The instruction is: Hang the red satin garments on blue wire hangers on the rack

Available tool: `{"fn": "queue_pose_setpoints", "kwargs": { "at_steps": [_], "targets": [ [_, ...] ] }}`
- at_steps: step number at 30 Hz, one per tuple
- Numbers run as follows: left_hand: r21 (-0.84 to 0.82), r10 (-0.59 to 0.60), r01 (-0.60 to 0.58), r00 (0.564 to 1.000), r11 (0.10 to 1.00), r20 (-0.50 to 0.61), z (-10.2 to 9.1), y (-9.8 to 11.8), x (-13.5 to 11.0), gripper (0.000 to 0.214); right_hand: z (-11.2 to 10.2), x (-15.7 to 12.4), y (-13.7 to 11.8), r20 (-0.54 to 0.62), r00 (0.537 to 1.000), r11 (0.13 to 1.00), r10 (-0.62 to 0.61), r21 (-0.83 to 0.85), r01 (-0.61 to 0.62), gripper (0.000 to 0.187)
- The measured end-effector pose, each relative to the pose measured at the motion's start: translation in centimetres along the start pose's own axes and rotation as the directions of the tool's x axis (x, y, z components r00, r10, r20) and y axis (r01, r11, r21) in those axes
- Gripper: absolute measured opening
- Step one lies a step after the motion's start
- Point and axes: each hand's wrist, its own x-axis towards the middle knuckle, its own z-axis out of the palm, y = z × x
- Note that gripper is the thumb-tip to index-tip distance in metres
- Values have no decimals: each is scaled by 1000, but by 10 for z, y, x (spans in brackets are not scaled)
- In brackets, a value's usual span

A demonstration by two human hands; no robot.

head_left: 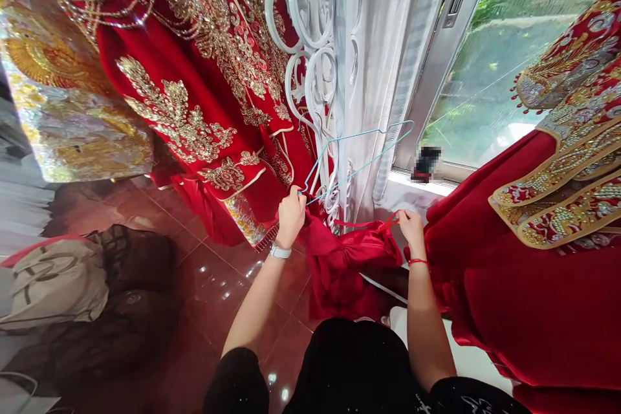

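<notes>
Glossy reddish floor tiles (204,272) run up to one window (485,77) with greenery behind the glass, one white curtain (383,45) and one white scrollwork stand (315,45) in front of it.

Two hands show in the head view. The left hand (291,213) is closed in a fist around the corner of one light-blue wire hanger (359,167), which slants up and away from it towards the window. A white watch (280,251) sits on that wrist. The right hand (411,226) is pinched narrow on one thin red strap (363,225), which stretches across towards the left hand. A red string bracelet (418,262) circles that wrist. Between and just below the two hands hangs one bunched red garment (339,265), which the strap belongs to.

Two big red gowns with gold embroidery hang around them: the left gown (204,77) above and beyond the left hand, the right gown (533,297) just beside the right hand. One gold and silver cloth (63,123) hangs well to the left of the left hand. Two bags lie on the floor below it, one beige bag (53,284) and one dark bag (136,310), touching each other.
</notes>
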Motion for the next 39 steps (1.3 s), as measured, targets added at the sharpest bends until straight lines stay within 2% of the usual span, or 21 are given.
{"fn": "queue_pose_setpoints", "kwargs": {
  "at_steps": [2, 4, 6, 9, 12, 15, 19, 22, 26, 28, 30, 32, 34, 35, 37, 39],
  "targets": [
    [-112, -31, 26, 998, 993, -46, 3, -3, 4, 32, 4, 0, -11, 59, 997, 974, 55, 215, -67, 28],
    [-244, -81, 59, 993, 968, -81, 9, -11, 10, 32, 8, -2, -24, 142, 988, 932, 60, 347, -106, 25],
    [-402, -154, 99, 982, 910, -106, 17, -25, 17, 29, 11, -5, -35, 227, 974, 908, 26, 401, -118, 23],
    [-632, -308, 174, 945, 755, -108, 34, -55, 23, 23, 12, -9, -46, 307, 951, 879, -29, 461, -122, 29],
    [-713, -405, 227, 910, 663, -87, 52, -88, 15, 23, 7, -12, -45, 318, 947, 859, -45, 496, -126, 36],
    [-741, -416, 236, 907, 629, -64, 67, -114, -4, 19, 2, -11, -40, 304, 952, 854, -29, 502, -134, 48],
    [-758, -290, 196, 957, 622, 10, 77, -135, -30, 19, 1, -9, -37, 270, 963, 837, -28, 533, -125, 57],
    [-735, -171, 161, 983, 658, 63, 77, -145, -41, 20, 5, -9, -40, 246, 967, 834, -64, 546, -84, 56],
    [-661, -71, 116, 993, 742, 95, 74, -155, -50, 20, 7, -11, -46, 228, 967, 858, -118, 513, -17, 50],
    [-511, -19, 73, 994, 856, 110, 75, -158, -57, 30, 6, -12, -49, 219, 967, 864, -126, 503, -1, 47],
    [-263, 35, 10, 986, 965, 165, 78, -158, -64, 42, 3, -13, -51, 217, 967, 869, -136, 495, 11, 45],
    [-33, 80, -75, 971, 997, 223, 80, -158, -70, 49, 1, -14, -53, 222, 963, 874, -152, 485, 26, 42],
    [98, 171, -205, 945, 974, 279, 82, -156, -73, 45, -2, -14, -55, 228, 959, 881, -167, 471, 41, 40],
    [124, 234, -286, 918, 950, 322, 82, -155, -74, 39, -2, -13, -56, 228, 958, 885, -173, 463, 50, 40],
    [124, 327, -415, 838, 901, 436, 81, -154, -75, 29, -4, -14, -57, 221, 959, 891, -180, 450, 64, 41],
    [115, 318, -445, 775, 888, 546, 81, -153, -73, 27, -5, -14, -59, 198, 964, 890, -178, 450, 72, 42]
  ]
}}
